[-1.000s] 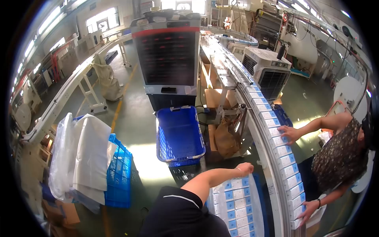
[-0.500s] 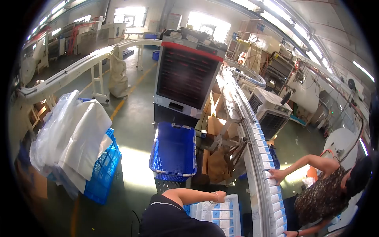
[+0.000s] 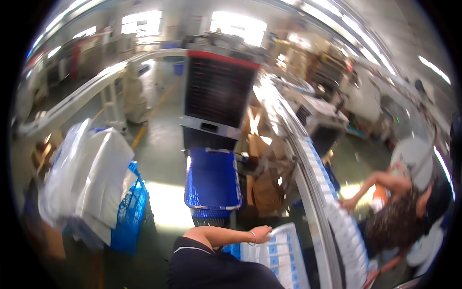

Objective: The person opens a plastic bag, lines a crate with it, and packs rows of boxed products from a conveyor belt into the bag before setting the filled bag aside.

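At the bottom centre, my left hand (image 3: 262,234) is closed at the upper edge of a crate (image 3: 299,241), a bracelet round its wrist. Its fingers look curled over the rim, though blur softens the detail. Rows of small white-and-blue packs (image 3: 279,257) fill the crate, and bright blue plastic shows at its left side. My dark sleeve and shoulder cover its lower left part. My right hand is out of view. On the right, a co-worker's hands (image 3: 347,204) hold the two ends of a row of white packs (image 3: 345,238) at the conveyor.
A conveyor (image 3: 317,207) runs along the crate's right side. Ahead stands a blue basket (image 3: 212,180), before a tall air cooler (image 3: 219,91). To the left, white plastic sheeting (image 3: 96,178) overhangs a light-blue crate (image 3: 130,216). Cardboard (image 3: 265,192) lies under the conveyor.
The view has shifted and blurred. The co-worker's row of packs has moved right and bows outward from the conveyor line. My left hand stays at the crate's edge.
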Demonstrator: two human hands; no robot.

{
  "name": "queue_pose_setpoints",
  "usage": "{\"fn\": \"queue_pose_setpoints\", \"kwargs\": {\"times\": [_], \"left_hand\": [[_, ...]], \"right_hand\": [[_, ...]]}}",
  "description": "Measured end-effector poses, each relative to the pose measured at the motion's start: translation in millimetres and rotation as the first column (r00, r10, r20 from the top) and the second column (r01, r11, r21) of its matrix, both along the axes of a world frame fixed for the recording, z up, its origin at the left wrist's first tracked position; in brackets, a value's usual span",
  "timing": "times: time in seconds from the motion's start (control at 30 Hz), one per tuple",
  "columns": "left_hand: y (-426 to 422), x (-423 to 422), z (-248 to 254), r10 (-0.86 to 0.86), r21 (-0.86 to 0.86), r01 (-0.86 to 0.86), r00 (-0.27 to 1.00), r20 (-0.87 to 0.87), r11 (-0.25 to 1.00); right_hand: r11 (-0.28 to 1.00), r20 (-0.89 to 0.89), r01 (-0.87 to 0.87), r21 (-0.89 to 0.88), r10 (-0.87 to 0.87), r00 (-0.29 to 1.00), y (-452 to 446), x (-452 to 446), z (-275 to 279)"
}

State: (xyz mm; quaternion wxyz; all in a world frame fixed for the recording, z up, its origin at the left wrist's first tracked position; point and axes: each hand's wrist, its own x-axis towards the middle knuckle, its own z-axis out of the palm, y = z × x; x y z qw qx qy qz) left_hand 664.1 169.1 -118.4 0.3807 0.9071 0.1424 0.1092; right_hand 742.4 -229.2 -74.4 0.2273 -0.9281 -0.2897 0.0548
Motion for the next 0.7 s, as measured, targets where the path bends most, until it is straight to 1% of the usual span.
{"fn": "queue_pose_setpoints", "kwargs": {"times": [0.03, 0.07, 0.1, 0.13, 0.17, 0.2, 0.23, 0.27, 0.3, 0.33, 0.4, 0.43, 0.5, 0.53, 0.57, 0.63, 0.67, 0.7], "left_hand": [[-3, -6, -5, -0.079, -0.045, 0.076, 0.995, -0.062, 0.996], [-7, -15, -10, -0.161, 0.006, 0.162, 0.984, -0.078, 0.987], [-13, -20, -19, -0.188, 0.013, 0.189, 0.978, -0.092, 0.982], [-16, -27, -15, -0.203, 0.032, 0.207, 0.973, -0.106, 0.978], [-18, -28, -17, -0.198, 0.078, 0.206, 0.976, -0.093, 0.975], [-23, -28, -3, -0.188, 0.083, 0.196, 0.977, -0.099, 0.977], [-28, -25, 11, -0.147, 0.023, 0.149, 0.986, -0.083, 0.989], [-30, -17, 17, -0.139, 0.021, 0.142, 0.985, -0.097, 0.990], [-31, -9, 23, -0.134, -0.009, 0.134, 0.988, -0.073, 0.991], [-31, 3, 26, -0.134, 0.030, 0.135, 0.991, -0.028, 0.990], [-37, 24, 30, -0.138, 0.096, 0.136, 0.990, 0.015, 0.986], [-39, 30, 32, -0.138, 0.129, 0.131, 0.989, 0.045, 0.983], [-46, 38, 38, -0.297, 0.208, 0.264, 0.944, 0.145, 0.942], [-51, 42, 34, -0.415, 0.222, 0.378, 0.897, 0.152, 0.899], [-55, 45, 30, -0.532, 0.308, 0.484, 0.842, 0.090, 0.819], [-63, 46, 17, -0.647, 0.326, 0.608, 0.762, 0.016, 0.724], [-65, 47, 4, -0.669, 0.281, 0.669, 0.735, -0.111, 0.688], [-66, 46, -1, -0.670, 0.273, 0.671, 0.734, -0.111, 0.690]], "right_hand": [[1.000, 0.000, 0.000, 0.017, 0.000, 1.000, -3, -7, -14], [0.999, -0.006, 0.013, 0.036, -0.013, 1.000, -6, -20, -23], [0.985, -0.118, 0.162, 0.061, -0.154, 0.981, 21, -38, -10], [0.983, -0.157, 0.157, 0.094, -0.141, 0.977, 42, -49, 8], [0.977, -0.173, 0.183, 0.112, -0.162, 0.971, 51, -56, 9], [0.965, -0.133, 0.180, 0.190, -0.156, 0.979, 51, -57, -12], [0.943, -0.212, 0.254, 0.215, -0.209, 0.955, 56, -64, -16], [0.930, -0.130, 0.284, 0.233, -0.260, 0.957, 57, -67, -24], [0.921, -0.045, 0.304, 0.244, -0.302, 0.952, 54, -77, -32], [0.894, -0.077, 0.381, 0.235, -0.373, 0.924, 47, -91, -38], [0.906, -0.061, 0.420, 0.059, -0.417, 0.907, 37, -102, -41], [0.893, -0.073, 0.445, 0.057, -0.441, 0.894, 32, -109, -43], [0.897, -0.222, 0.441, -0.040, -0.438, 0.871, 18, -129, -47], [0.899, -0.251, 0.437, 0.033, -0.416, 0.874, 12, -135, -49], [0.895, -0.251, 0.446, 0.031, -0.425, 0.870, 11, -139, -52], [0.901, -0.271, 0.430, 0.060, -0.400, 0.876, 10, -143, -39], [0.902, -0.272, 0.429, 0.053, -0.401, 0.875, 12, -143, -31], [0.904, -0.323, 0.428, 0.022, -0.399, 0.858, 15, -138, -21]]}}
